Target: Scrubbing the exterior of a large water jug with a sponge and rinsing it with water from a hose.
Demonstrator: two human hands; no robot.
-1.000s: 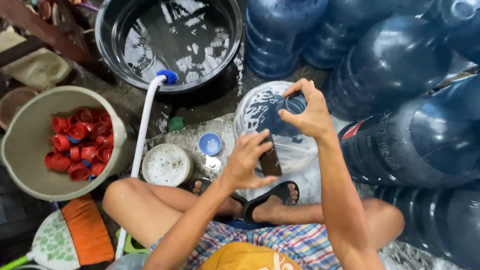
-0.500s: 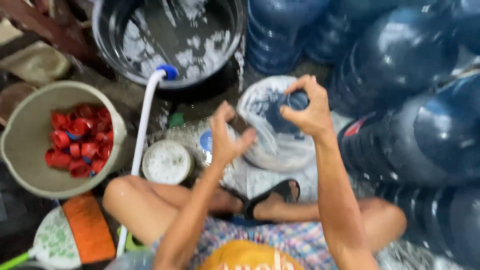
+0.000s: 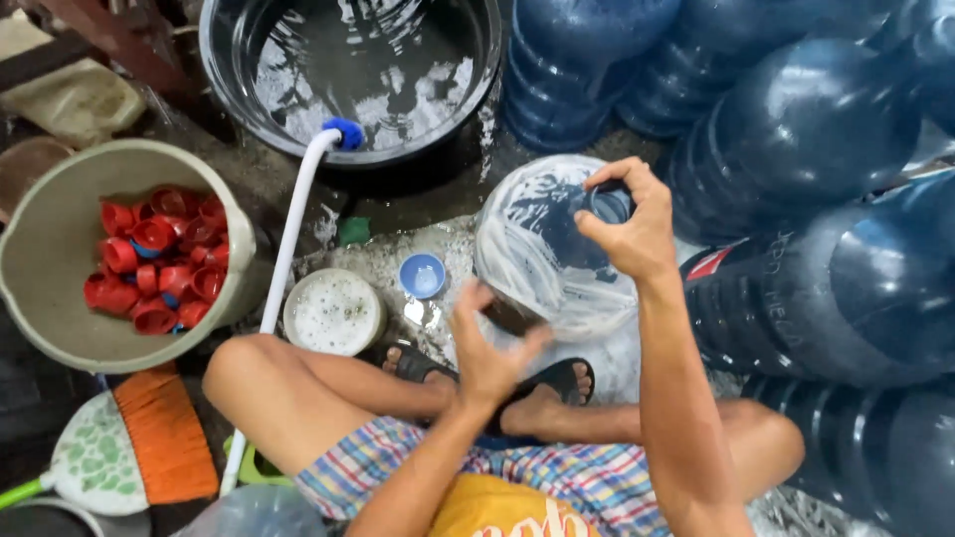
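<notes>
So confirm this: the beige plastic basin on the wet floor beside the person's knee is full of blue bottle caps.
Wrong colour. The head view shows the beige plastic basin holding mostly red bottle caps, not blue; it does sit on the wet floor beside the person's knee.

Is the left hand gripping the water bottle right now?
No. The left hand is open with fingers spread, off the clear water bottle, while only the right hand grips its neck.
</notes>
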